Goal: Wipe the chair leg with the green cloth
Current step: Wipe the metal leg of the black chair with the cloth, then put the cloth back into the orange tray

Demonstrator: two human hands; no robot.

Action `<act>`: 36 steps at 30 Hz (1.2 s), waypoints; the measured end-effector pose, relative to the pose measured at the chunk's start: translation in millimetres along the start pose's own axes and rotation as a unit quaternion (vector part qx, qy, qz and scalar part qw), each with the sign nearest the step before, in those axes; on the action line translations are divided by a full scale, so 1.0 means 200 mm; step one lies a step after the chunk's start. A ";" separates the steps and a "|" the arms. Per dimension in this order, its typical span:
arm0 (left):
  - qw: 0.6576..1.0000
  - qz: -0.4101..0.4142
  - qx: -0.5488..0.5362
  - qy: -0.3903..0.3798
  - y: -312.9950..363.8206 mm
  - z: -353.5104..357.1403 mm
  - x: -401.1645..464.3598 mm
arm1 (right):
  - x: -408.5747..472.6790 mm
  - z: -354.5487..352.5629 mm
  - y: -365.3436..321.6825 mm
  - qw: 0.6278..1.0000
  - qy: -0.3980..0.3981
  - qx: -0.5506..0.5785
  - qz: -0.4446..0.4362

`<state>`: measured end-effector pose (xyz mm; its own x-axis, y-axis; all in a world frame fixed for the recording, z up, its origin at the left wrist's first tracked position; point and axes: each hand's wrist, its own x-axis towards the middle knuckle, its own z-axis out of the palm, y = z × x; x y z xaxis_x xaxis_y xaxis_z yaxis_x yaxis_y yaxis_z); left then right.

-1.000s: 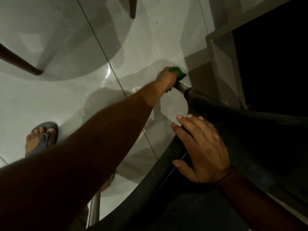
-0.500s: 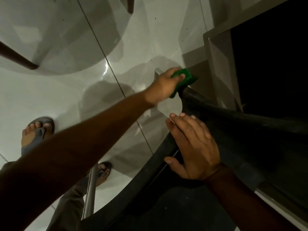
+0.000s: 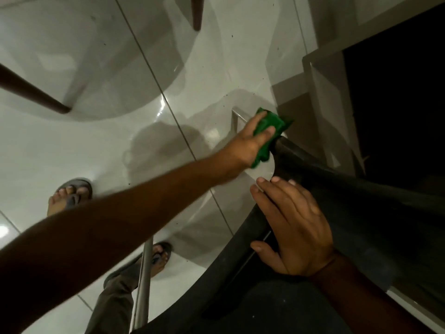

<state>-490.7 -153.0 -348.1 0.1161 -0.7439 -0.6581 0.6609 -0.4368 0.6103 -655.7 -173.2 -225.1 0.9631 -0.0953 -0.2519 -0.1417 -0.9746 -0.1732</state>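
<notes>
My left hand point(image 3: 250, 143) reaches far down and grips a folded green cloth point(image 3: 272, 131), which it presses around the top of a metal chair leg point(image 3: 237, 116) just below the dark seat edge. Only the leg's lower, silvery end shows past the cloth. My right hand point(image 3: 293, 225) lies flat on the rim of the black chair seat point(image 3: 361, 189), fingers spread, palm down. A second metal leg point(image 3: 143, 285) of the same chair runs down at the bottom of the view.
Glossy white floor tiles point(image 3: 72, 153) lie below. Two dark wooden legs point(image 3: 31, 92) of other furniture stand at the upper left and top. My feet in grey sandals point(image 3: 72, 194) are on the floor. A pale step or frame edge point(image 3: 317, 75) borders a dark opening at right.
My left hand has slid the cloth up the leg from its lower part to the seat edge. The right hand stays on the seat rim.
</notes>
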 end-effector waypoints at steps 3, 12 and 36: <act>0.999 0.017 -0.041 -0.006 -0.01 0.04 -0.09 | 0.00 0.00 -0.01 1.000 -0.003 -0.005 0.001; 0.984 -0.156 0.018 0.081 -0.02 -0.24 0.59 | -0.01 0.01 0.01 1.000 0.019 0.002 -0.006; 0.912 0.205 0.347 0.068 0.97 -0.43 -0.90 | 0.63 -0.67 -0.42 0.963 0.048 0.034 0.262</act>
<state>-319.8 -60.5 -150.4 0.3708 -0.8676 -0.3312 -0.0829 -0.3861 0.9187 -491.3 -131.0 -113.9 0.7713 -0.5924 -0.2327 -0.6259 -0.7723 -0.1085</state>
